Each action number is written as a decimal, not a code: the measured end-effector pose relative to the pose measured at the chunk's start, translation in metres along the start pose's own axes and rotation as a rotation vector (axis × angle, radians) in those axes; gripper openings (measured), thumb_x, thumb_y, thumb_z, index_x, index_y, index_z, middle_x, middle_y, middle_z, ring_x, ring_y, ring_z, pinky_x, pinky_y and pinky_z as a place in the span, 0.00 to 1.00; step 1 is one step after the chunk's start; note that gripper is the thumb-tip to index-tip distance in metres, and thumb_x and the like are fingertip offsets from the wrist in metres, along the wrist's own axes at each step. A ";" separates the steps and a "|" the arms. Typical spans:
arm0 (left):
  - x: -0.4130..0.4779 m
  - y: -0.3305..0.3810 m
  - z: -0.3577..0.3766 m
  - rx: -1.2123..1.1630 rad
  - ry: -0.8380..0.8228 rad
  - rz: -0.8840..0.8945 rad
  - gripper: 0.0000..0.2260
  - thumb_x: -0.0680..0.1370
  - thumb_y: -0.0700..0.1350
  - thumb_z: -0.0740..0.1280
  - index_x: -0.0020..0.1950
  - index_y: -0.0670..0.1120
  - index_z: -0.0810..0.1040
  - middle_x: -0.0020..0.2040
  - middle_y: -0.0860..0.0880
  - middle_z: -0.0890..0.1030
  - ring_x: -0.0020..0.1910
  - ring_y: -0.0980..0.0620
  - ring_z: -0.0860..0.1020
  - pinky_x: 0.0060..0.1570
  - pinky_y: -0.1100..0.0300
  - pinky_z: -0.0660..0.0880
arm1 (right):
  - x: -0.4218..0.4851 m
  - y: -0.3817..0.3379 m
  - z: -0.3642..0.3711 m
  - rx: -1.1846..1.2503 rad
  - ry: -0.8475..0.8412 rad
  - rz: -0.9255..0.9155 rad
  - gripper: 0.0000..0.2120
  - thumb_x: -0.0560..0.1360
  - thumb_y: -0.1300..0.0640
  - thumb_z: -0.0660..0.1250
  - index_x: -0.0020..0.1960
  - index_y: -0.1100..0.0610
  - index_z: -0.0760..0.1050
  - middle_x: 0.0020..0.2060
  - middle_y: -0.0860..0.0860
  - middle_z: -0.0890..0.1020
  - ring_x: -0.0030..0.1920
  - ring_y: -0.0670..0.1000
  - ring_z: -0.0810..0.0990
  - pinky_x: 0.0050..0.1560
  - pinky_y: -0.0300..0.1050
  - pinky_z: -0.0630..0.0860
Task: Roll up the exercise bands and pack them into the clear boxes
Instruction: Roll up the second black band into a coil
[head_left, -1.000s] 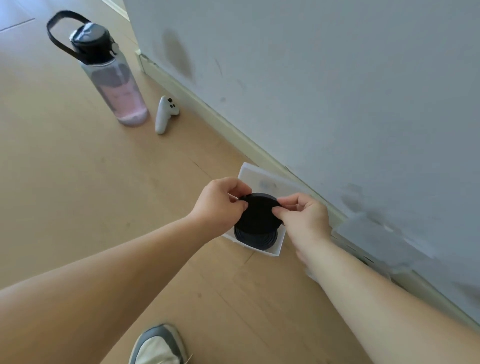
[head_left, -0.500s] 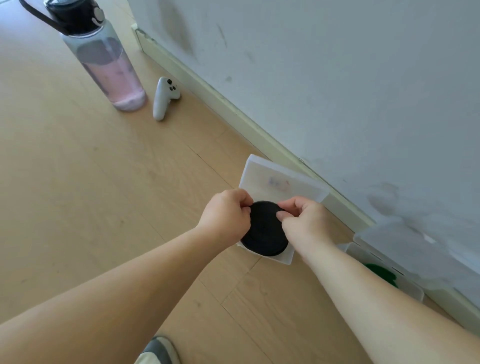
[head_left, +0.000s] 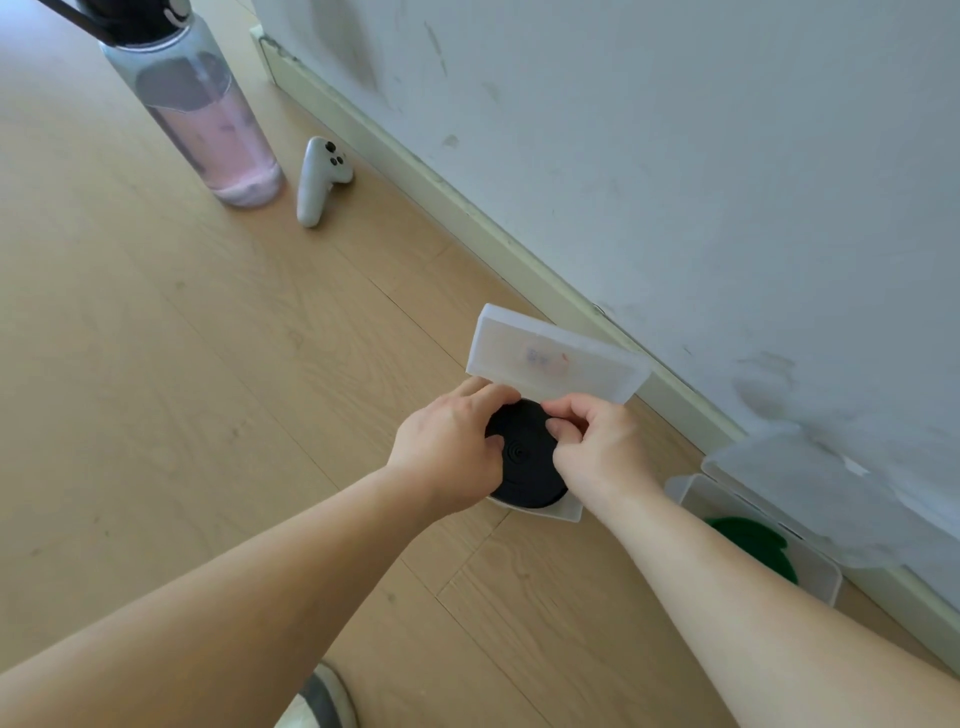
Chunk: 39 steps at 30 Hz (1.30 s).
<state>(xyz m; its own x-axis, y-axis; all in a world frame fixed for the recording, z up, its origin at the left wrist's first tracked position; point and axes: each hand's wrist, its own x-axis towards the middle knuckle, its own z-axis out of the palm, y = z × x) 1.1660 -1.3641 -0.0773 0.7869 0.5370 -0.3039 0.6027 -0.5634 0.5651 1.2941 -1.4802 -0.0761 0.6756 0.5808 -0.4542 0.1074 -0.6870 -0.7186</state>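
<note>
Down on the light wood floor (head_left: 156, 364), close to the baseboard (head_left: 467, 208) of a scuffed pale wall (head_left: 675, 156), a small clear box (head_left: 563, 512) sits with its open lid (head_left: 550, 358) standing up on the far side. A black exercise band (head_left: 524, 467), wound into a flat coil with its rings facing up, lies inside this box and fills most of it. Both hands are on the coil. The left hand (head_left: 447, 447) grips it from the left, its fingers (head_left: 488, 400) curled over the far edge and the thumb pressed on the top face. The right hand (head_left: 597, 447) pinches the coil's right side, fingers bent inward with the tips on the black surface. How far the coil has sunk into the box cannot be told, since the hands cover its sides.

To the right, right by the baseboard, stands a second clear box (head_left: 826, 577) holding a rolled green band (head_left: 753, 540); its frosted lid (head_left: 831, 493) is tipped back against the wall. Well apart, at the upper left, a clear water bottle (head_left: 208, 114) with pink liquid and a black cap stands upright, and a white handheld controller (head_left: 319, 179) lies just beside it. The toe of a grey and white shoe (head_left: 322, 701) shows at the bottom edge
</note>
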 end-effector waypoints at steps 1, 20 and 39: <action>0.000 0.000 0.000 0.004 -0.002 0.000 0.21 0.77 0.45 0.66 0.69 0.58 0.72 0.64 0.61 0.75 0.59 0.54 0.77 0.49 0.54 0.78 | -0.001 0.001 -0.001 -0.015 -0.009 -0.013 0.14 0.81 0.64 0.65 0.48 0.44 0.80 0.45 0.43 0.83 0.50 0.48 0.82 0.41 0.28 0.70; -0.035 -0.012 0.022 0.058 0.054 0.081 0.18 0.77 0.53 0.63 0.67 0.63 0.69 0.61 0.63 0.74 0.58 0.57 0.74 0.51 0.59 0.76 | -0.028 0.023 0.006 -0.179 -0.054 -0.158 0.10 0.79 0.66 0.64 0.51 0.53 0.80 0.47 0.46 0.83 0.51 0.48 0.80 0.47 0.35 0.75; -0.059 -0.016 0.040 0.206 -0.001 0.190 0.31 0.78 0.58 0.64 0.80 0.55 0.63 0.71 0.56 0.67 0.69 0.53 0.68 0.54 0.57 0.79 | -0.035 0.024 0.015 -0.364 0.070 -0.229 0.11 0.80 0.61 0.67 0.58 0.55 0.84 0.54 0.52 0.86 0.57 0.56 0.83 0.58 0.49 0.79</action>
<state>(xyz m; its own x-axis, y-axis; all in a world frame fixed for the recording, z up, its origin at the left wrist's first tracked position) 1.1149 -1.4117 -0.0988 0.8885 0.4090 -0.2080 0.4584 -0.7697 0.4443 1.2620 -1.5106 -0.0847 0.6511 0.7135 -0.2587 0.5020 -0.6606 -0.5583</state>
